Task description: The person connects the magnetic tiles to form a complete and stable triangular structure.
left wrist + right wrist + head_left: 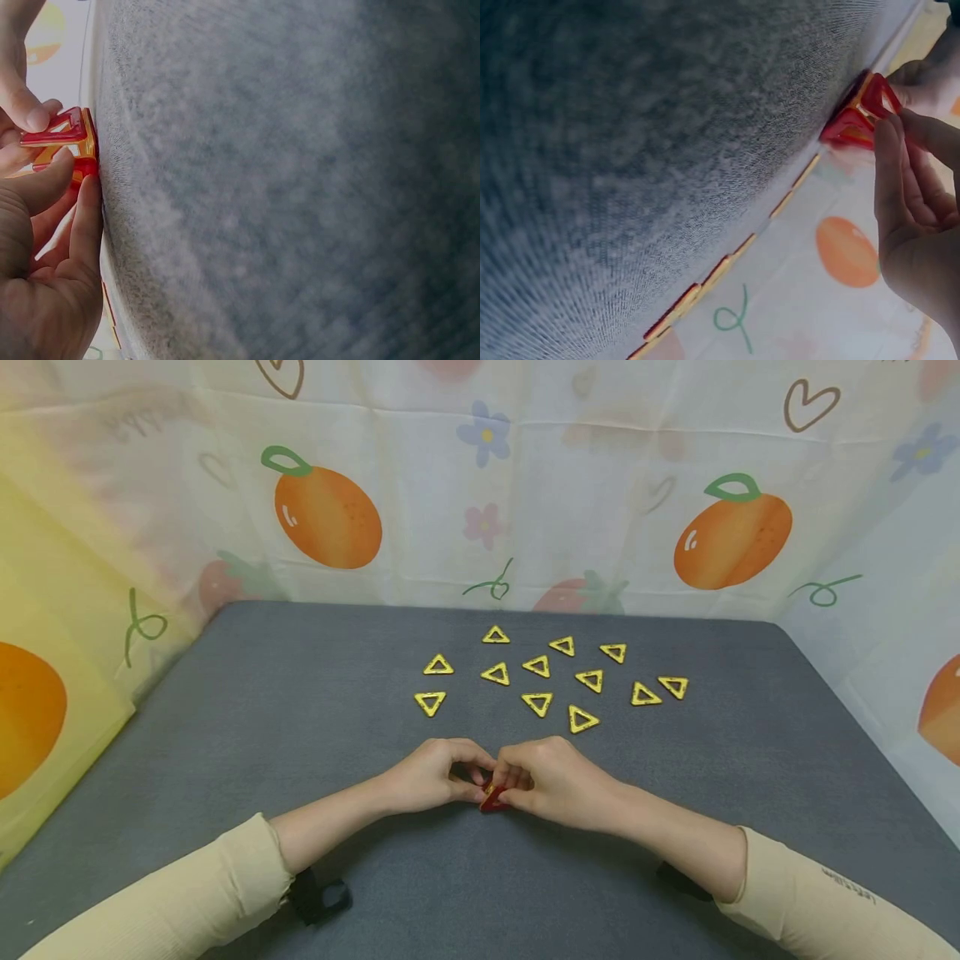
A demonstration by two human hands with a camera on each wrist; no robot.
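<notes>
Both hands meet close over the grey tabletop at the middle front in the head view. Between them are hollow triangle tiles [492, 799], red on one face and yellow on the other, standing tilted against each other. My left hand [427, 778] pinches the lower, left part of these tiles, its thumb on one frame in the left wrist view. My right hand [561, 783] pinches a red-faced triangle tile [881, 94] between thumb and fingers. The wrist views show the tiles joined at an angle, red outside and yellow inside [91, 142]. Fingers hide part of them.
Beyond the hands, several yellow-faced hollow triangle tiles [537, 702] lie flat and scattered on the grey table [300, 710]. A fruit-print cloth [420, 527] hangs behind the table's far edge and at both sides. A black strap [318, 897] shows under the left forearm.
</notes>
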